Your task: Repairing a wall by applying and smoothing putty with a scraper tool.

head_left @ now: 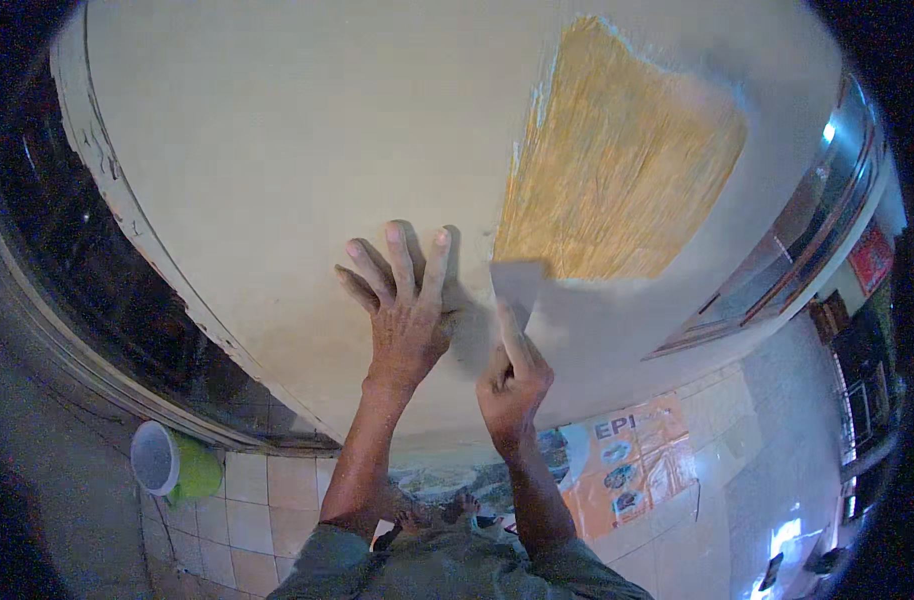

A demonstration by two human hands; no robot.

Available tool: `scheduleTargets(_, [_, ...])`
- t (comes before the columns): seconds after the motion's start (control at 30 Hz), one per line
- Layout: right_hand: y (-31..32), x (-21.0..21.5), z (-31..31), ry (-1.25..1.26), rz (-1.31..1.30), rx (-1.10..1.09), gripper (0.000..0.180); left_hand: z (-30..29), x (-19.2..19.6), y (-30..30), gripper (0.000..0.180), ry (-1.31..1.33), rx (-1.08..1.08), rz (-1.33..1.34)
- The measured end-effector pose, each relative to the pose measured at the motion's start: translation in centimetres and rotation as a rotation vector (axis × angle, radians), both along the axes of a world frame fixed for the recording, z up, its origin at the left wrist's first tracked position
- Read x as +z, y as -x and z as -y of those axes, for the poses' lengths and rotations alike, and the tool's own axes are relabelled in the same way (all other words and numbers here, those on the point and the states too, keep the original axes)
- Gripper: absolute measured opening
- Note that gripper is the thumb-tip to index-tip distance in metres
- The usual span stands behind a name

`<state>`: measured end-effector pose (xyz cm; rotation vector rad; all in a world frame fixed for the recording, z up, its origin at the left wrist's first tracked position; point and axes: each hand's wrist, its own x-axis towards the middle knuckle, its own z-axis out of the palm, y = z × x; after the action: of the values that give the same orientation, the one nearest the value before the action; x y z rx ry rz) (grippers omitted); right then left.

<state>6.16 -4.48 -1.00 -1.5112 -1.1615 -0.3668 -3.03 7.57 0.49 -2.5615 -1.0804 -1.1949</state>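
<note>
In front of me stands a cream-painted wall (277, 130). A large yellow-ochre patch (622, 165) with streaks and ragged pale edges covers its upper right part. My left hand (407, 325) lies against the wall with fingers spread, left of the patch, holding nothing. My right hand (515, 390) grips a putty knife (519, 285), its index finger stretched along the blade. The wide blade meets the wall at the lower left corner of the patch. The putty knife's handle is hidden inside my fist.
A green-and-white bucket (197, 470) stands on the tiled floor (252, 510) at lower left. An orange printed sheet (637, 460) is spread on the floor near the wall's base. Dark openings border the wall at left; a framed window (777, 260) is at right.
</note>
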Motion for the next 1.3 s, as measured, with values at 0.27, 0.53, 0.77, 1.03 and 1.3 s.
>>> scheduleTargets(0.27, [0.5,-0.1,0.7,0.08,-0.042,0.014,0.073,0.0,0.2,-0.2,0.106,-0.042,-0.044,0.087])
scheduleTargets(0.53, [0.2,-0.5,0.8,-0.015,0.033,-0.004,0.068,0.0,0.3,0.2,0.106,-0.07,0.016,-0.046])
scheduleTargets(0.77, [0.4,0.9,-0.1,-0.026,0.035,-0.019,0.062,0.0,0.4,-0.1,0.117,-0.057,-0.056,0.096])
scheduleTargets(1.03, [0.4,-0.5,0.6,0.005,-0.025,-0.011,0.07,0.2,0.6,0.1,0.119,-0.036,-0.028,0.035])
scheduleTargets(1.3, [0.8,1.7,0.0,-0.076,-0.04,0.044,0.065,0.3,0.7,0.4,0.118,-0.038,-0.068,0.075])
